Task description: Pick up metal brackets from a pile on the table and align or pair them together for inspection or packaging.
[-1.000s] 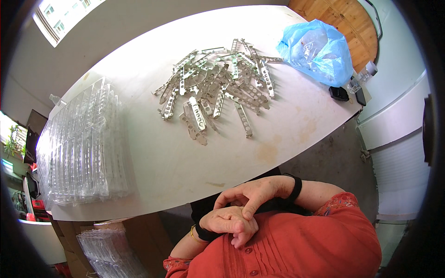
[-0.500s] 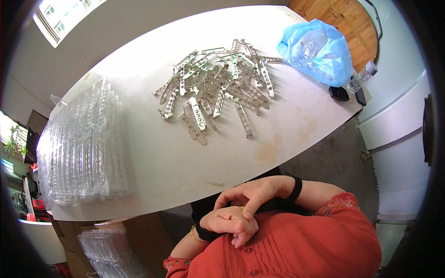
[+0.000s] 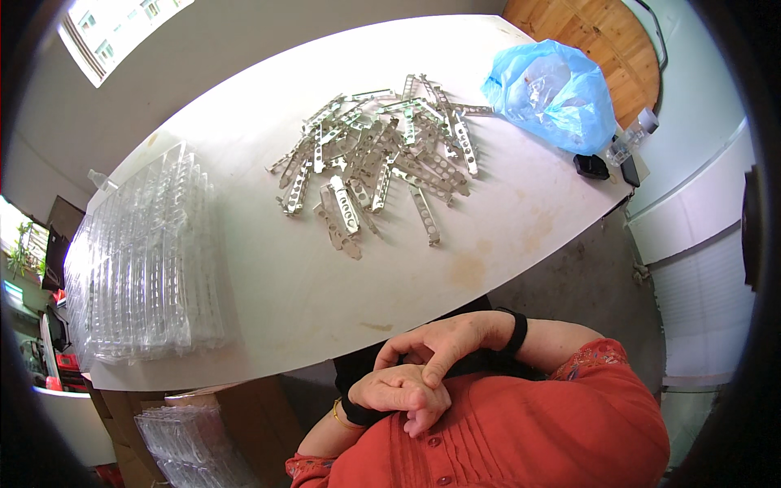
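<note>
Both my hands meet in front of my red shirt, at the near edge of the table. My left hand has its fingers curled in, with nothing showing in it. Over it lies my right hand, its thumb pressed on the back of the left hand and its fingers bent round toward the left wrist. Beyond them on the table is a loose heap of perforated metal strips, some lying across others. The closest strips, including one bright strip, lie apart from my hands.
A stack of clear plastic trays stands at the table's left. More clear trays are below the table edge, beside a cardboard box. At the far right are a blue plastic bag, a black object and a clear bottle.
The view has shifted very slightly, so the table's things sit a little lower. My hands keep the same clasped pose, and the metal strips lie as before.
</note>
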Demonstrator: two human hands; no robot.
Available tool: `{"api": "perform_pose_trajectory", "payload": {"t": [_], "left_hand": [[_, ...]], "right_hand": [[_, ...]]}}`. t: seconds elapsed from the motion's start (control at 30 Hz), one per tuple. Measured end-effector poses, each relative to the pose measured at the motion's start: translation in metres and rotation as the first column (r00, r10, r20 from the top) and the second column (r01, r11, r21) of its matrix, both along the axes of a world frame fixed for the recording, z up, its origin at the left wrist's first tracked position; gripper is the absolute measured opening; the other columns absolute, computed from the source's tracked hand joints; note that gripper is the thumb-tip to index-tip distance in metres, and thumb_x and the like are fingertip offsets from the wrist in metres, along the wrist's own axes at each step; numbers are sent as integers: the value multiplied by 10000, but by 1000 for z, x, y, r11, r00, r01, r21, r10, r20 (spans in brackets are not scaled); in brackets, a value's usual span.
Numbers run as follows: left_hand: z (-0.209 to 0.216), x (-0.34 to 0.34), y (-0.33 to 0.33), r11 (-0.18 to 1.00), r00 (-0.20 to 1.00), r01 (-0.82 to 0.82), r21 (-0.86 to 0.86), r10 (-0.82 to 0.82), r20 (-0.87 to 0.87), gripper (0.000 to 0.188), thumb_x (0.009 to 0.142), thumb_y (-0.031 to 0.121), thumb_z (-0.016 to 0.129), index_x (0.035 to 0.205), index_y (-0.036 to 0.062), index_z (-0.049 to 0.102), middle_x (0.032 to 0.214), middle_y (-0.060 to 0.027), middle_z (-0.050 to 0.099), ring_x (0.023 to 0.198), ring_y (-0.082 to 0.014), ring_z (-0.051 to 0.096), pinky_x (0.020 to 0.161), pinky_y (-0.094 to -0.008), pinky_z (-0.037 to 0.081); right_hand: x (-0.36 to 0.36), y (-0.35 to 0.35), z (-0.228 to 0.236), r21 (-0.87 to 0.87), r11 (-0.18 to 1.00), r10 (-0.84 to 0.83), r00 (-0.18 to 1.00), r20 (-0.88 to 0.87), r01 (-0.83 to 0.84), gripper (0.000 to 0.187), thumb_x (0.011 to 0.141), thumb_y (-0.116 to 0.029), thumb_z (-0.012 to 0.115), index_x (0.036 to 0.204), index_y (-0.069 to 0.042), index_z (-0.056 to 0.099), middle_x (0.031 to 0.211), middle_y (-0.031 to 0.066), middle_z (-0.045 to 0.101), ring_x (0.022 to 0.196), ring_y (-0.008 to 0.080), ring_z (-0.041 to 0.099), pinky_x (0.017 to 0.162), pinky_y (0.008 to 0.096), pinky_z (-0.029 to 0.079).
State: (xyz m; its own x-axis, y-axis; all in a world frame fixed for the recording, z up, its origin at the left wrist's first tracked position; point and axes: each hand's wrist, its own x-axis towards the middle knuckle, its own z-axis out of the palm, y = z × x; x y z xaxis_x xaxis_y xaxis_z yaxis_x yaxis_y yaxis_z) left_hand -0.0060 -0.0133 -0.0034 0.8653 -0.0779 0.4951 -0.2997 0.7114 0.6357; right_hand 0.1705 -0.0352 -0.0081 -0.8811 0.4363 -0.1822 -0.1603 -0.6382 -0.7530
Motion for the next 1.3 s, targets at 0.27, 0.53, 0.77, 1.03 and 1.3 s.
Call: {"api": "perform_pose_trajectory", "payload": {"t": [0.27, 0.53, 0.77, 1.03, 1.3], "left_hand": [[3, 0, -5, 1000, 1000, -14, 22, 13, 15, 623, 1093, 419, 364, 676, 40, 630, 611, -32, 567, 551, -184, 522, 538, -318, 389], [9, 4, -6, 998, 1000, 13, 56, -13, 4, 649, 1094, 432, 350, 665, 39, 637, 601, -34, 567, 547, -185, 518, 538, -322, 388], [10, 3, -9, 999, 1000, -19, 36, 19, -18, 626, 1096, 410, 361, 676, 35, 636, 615, -41, 580, 560, -192, 526, 553, -324, 397], [8, 2, -4, 994, 992, -88, 57, 93, -85, 622, 1102, 388, 348, 684, 28, 635, 646, -49, 598, 582, -196, 533, 572, -325, 412], [21, -12, 7, 875, 529, -324, 359, 482, -698, 634, 1101, 453, 367, 759, 26, 689, 706, -22, 635, 668, -96, 553, 625, -250, 434]], "right_hand": [[0, -5, 1, 3, 1000, -2, 1000, -15, 2, 1055, 730, -537, 876, 1463, 45, 388, 1378, 144, 537, 1295, 242, 505, 1125, 395, 384], [4, -8, 6, 47, 999, 15, 1000, 0, -15, 1092, 727, -581, 865, 1468, 48, 368, 1371, 129, 530, 1289, 220, 502, 1124, 376, 385], [9, -12, 7, 58, 998, -16, 1000, 6, 16, 969, 790, -520, 843, 1456, 30, 402, 1344, 113, 551, 1270, 206, 514, 1096, 367, 409], [23, -12, 21, 53, 993, -112, 981, 156, 105, 700, 857, -349, 829, 1374, -9, 501, 1141, 34, 614, 1072, 138, 588, 937, 313, 512], [58, -12, 57, 378, 880, -443, 786, 431, 289, 360, 953, -231, 730, 1208, -13, 600, 915, -16, 631, 834, 62, 586, 749, 223, 490]]}}
